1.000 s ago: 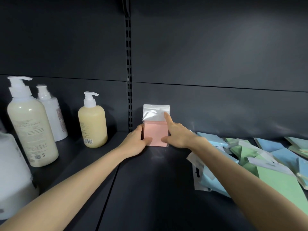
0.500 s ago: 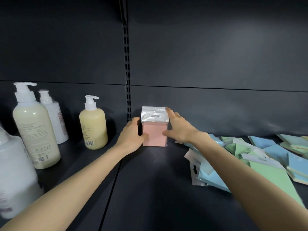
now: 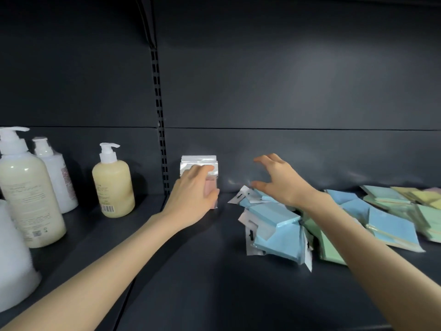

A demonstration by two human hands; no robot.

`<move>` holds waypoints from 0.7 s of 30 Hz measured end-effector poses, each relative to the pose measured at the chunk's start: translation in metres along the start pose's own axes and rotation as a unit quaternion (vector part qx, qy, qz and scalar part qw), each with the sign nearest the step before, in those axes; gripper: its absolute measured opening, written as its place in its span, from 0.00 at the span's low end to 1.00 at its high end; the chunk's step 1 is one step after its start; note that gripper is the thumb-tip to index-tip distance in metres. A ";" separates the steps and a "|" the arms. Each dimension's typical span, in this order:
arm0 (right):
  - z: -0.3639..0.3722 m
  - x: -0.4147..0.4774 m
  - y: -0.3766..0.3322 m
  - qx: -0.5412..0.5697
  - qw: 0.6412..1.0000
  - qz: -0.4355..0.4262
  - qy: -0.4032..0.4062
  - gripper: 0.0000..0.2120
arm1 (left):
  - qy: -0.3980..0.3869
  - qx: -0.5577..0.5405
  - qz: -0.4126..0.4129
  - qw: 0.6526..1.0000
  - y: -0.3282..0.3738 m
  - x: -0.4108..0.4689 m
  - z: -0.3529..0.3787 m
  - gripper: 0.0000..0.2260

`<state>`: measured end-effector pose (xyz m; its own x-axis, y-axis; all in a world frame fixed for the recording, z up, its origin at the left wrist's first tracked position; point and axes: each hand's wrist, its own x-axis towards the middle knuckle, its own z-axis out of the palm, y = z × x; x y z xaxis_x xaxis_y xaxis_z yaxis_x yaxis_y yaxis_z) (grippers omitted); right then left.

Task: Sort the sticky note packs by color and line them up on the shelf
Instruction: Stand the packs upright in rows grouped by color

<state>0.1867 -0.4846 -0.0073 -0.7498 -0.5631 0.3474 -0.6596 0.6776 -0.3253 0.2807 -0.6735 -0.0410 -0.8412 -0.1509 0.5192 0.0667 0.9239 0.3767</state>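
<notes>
Where the dark shelf (image 3: 202,283) meets the back panel (image 3: 286,91), a pink pack (image 3: 200,163) of sticky notes stands upright against that panel, just right of the slotted upright (image 3: 162,139) and about midway along the back edge. Its clear bag top shows several layered edges, so the number of packs standing there cannot be told. The left hand (image 3: 191,197) covers the front of the pink pack and grips it, with the fingers curled over the clear top and the thumb against the lower right edge. The right hand (image 3: 279,180) is held above the shelf, near the pink pack but apart from it. Its fingers are spread and bent, it holds nothing, and its thumb is low over the left end of a loose pile. Whether the thumb touches a bag flap there cannot be told. The pile runs along the right half of the shelf. The blue packs (image 3: 276,225) lie nearest the middle, overlapping and tilted, with white hang tabs sticking out. The green packs (image 3: 331,247) lie partly under the right forearm and further right. The yellow packs (image 3: 424,197) lie at the far right by the back edge. On the left half, a cream pump bottle (image 3: 113,187) stands upright near the slotted upright, its barcode label facing forward. A larger cream pump bottle (image 3: 28,199) stands nearer the left edge, with a white pump bottle (image 3: 59,177) just behind it. A white container (image 3: 14,259), blurred and cut off by the frame, sits at the front left corner.
</notes>
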 end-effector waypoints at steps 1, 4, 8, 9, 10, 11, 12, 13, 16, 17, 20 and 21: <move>-0.002 -0.005 0.007 -0.001 1.000 0.004 -0.004 0.27 | -0.006 -0.004 0.006 1.000 0.007 -0.001 0.004 0.21; -0.008 -0.019 0.028 -0.003 1.000 0.010 -0.022 0.26 | -0.036 -0.031 0.005 0.999 0.028 -0.004 0.018 0.20; -0.016 -0.032 0.057 0.012 0.998 0.015 -0.061 0.23 | -0.092 -0.070 -0.032 0.993 0.052 -0.004 0.042 0.18; -0.016 -0.034 0.064 0.018 0.997 0.014 -0.071 0.23 | -0.103 -0.074 -0.042 0.991 0.056 -0.004 0.047 0.18; -0.017 -0.036 0.070 0.022 0.996 0.013 -0.081 0.23 | -0.110 -0.076 -0.052 0.990 0.060 -0.004 0.052 0.19; -0.018 -0.037 0.076 0.023 0.996 0.011 -0.089 0.23 | -0.113 -0.077 -0.061 0.989 0.063 -0.004 0.056 0.20; -0.018 -0.037 0.081 0.024 0.995 0.010 -0.095 0.23 | -0.114 -0.076 -0.070 0.988 0.066 -0.003 0.059 0.21; -0.018 -0.036 0.086 0.027 0.995 0.009 -0.101 0.23 | -0.115 -0.072 -0.078 0.988 0.069 -0.001 0.063 0.21; -0.018 -0.030 0.097 0.037 0.992 0.002 -0.118 0.22 | -0.114 -0.063 -0.104 0.986 0.074 0.006 0.070 0.22; -0.018 -0.026 0.099 0.039 0.992 0.000 -0.123 0.22 | -0.112 -0.063 -0.111 0.985 0.075 0.009 0.072 0.21; -0.015 -0.013 0.104 0.054 0.988 0.011 -0.142 0.19 | -0.120 -0.074 -0.147 0.979 0.075 0.021 0.077 0.21; -0.013 -0.008 0.105 0.059 0.987 0.017 -0.149 0.18 | -0.128 -0.074 -0.164 0.975 0.074 0.026 0.079 0.22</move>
<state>0.1238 -0.4031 -0.0326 -0.7415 -0.6677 0.0663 -0.6229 0.6483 -0.4378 0.2215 -0.5818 -0.0600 -0.9354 -0.3199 0.1506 -0.1680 0.7769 0.6068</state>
